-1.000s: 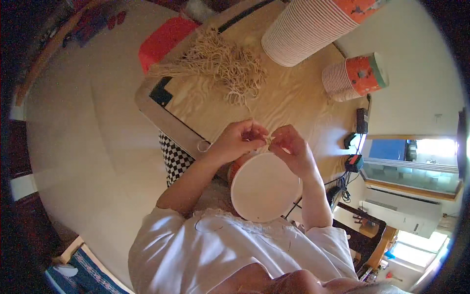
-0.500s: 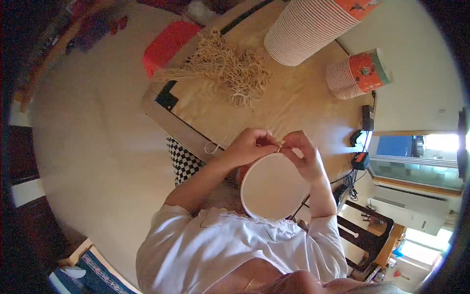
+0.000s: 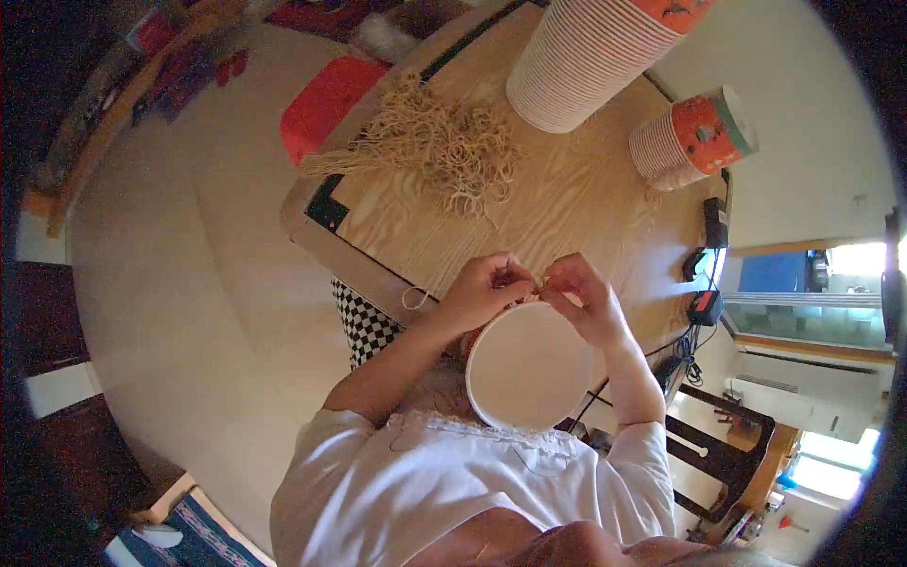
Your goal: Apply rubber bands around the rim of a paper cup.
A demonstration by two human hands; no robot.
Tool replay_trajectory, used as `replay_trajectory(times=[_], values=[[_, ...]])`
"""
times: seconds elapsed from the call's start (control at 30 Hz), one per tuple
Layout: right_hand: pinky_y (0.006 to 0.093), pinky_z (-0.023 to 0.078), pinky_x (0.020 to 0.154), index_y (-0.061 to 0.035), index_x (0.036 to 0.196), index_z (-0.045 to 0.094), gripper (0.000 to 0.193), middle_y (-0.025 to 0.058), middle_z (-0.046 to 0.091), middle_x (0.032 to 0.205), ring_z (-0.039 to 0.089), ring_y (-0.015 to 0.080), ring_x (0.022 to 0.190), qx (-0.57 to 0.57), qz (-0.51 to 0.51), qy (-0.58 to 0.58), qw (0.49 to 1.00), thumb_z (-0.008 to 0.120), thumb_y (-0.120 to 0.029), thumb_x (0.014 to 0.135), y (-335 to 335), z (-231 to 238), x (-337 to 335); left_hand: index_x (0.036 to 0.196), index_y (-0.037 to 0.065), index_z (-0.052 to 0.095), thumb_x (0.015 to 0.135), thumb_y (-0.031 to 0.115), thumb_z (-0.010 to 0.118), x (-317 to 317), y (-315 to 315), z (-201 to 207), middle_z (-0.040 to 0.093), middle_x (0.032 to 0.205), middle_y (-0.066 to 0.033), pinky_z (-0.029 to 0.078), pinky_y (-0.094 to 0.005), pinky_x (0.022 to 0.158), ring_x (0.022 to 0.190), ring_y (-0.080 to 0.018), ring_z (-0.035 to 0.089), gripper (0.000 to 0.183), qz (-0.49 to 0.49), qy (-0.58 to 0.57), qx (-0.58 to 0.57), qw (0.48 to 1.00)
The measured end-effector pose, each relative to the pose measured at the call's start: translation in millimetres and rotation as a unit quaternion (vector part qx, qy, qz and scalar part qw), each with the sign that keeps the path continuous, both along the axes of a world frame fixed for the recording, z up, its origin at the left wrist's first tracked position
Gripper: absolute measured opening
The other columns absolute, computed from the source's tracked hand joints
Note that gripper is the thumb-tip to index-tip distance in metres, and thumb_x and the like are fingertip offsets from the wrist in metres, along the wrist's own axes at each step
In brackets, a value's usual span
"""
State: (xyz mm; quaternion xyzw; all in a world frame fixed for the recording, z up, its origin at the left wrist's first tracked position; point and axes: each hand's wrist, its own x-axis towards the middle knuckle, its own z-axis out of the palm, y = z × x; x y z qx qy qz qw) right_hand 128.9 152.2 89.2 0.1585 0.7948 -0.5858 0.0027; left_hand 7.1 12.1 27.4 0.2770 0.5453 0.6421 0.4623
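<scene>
A paper bucket [image 3: 529, 364] is tilted against my body, its round pale inside facing up and a bit of orange outer wall showing at the left. At its far rim my left hand [image 3: 493, 288] pinches with thumb and forefinger. Close against it, my right hand [image 3: 584, 295] is pinched too. Between the fingertips a small bit of pale cord shows, mostly hidden by the fingers. A loop of cord [image 3: 414, 299] sticks out to the left of my left hand, over the table edge.
The wooden table [image 3: 557, 208] carries a tangled heap of tan cords [image 3: 439, 142], a tall stack of paper buckets [image 3: 590, 61] and a shorter orange stack [image 3: 690, 142]. Black adapters with cables [image 3: 704, 307] lie along the right edge. A red object [image 3: 326, 104] is beyond the far left edge.
The whole view has shifted slightly. Both hands stay pinched together at the bucket's rim, with only small finger movements.
</scene>
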Motion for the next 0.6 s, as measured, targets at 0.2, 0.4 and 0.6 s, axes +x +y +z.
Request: replay_trajectory(times=[0.2,0.4,0.6], values=[[0.0271,0.046,0.079,-0.0015,0.098,0.050,0.019,0.0062,0.052,0.097,0.055,0.0149,0.090,0.036,-0.008,0.053,0.998,0.059,0.000,0.081,-0.4,-6.9,1.7,0.086,0.002,0.058,0.081,0.009,0.062,2.3,1.2,3.6,0.062,0.076,-0.0023,0.048,-0.0226,0.063,0.070,-0.0072,0.058,0.010,0.012,-0.058,0.018,0.998],[0.0277,0.046,0.076,-0.0013,0.094,0.053,0.017,0.0060,0.054,0.094,0.056,0.0164,0.089,0.019,-0.045,0.054,0.997,0.061,-0.003,0.079,-0.7,-12.9,4.5,0.087,0.001,0.059,0.080,0.011,0.062,6.2,3.2,2.7,0.062,0.077,-0.0018,0.048,-0.0233,0.064,0.070,-0.0074,0.058,0.012,0.009,-0.049,0.025,0.998],[0.0273,0.046,0.075,-0.0019,0.092,0.052,0.018,0.0047,0.054,0.091,0.056,0.0136,0.087,-0.009,-0.054,0.032,0.998,0.063,-0.004,0.079,-3.6,-5.6,0.7,0.088,0.001,0.060,0.080,0.013,0.064,-1.5,2.0,11.0,0.062,0.077,-0.0014,0.048,-0.0231,0.064,0.070,-0.0067,0.057,0.015,-0.019,0.017,0.004,1.000]])
